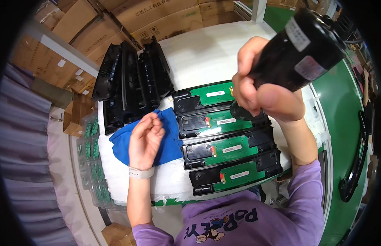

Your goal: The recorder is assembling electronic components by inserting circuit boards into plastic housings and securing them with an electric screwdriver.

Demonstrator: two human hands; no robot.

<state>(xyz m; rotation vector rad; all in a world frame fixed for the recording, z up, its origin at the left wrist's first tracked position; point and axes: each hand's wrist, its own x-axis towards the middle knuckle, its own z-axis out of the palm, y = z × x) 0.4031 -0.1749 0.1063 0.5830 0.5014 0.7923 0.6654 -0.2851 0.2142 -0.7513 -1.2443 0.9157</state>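
Observation:
My right hand [269,88] is wrapped round a black electric screwdriver [276,61], its thick body rising toward the upper right with two pale labels on it. Its lower end is over the second panel from the back; the tip is hidden. Several long black plastic panels [195,155] lie in a row, each with a green circuit board [235,151] set in it. Above a blue cloth [169,141], left of the panels, my left hand [144,139] has its fingers curled together, palm partly up. What those fingers hold, if anything, cannot be made out.
More black plastic housings [125,82] stand stacked at the back left of the white-covered table [190,45]. Clear trays with small green boards [92,160] line the left edge. Cardboard boxes [166,16] are piled behind. A long black part [354,164] lies on the green surface at right.

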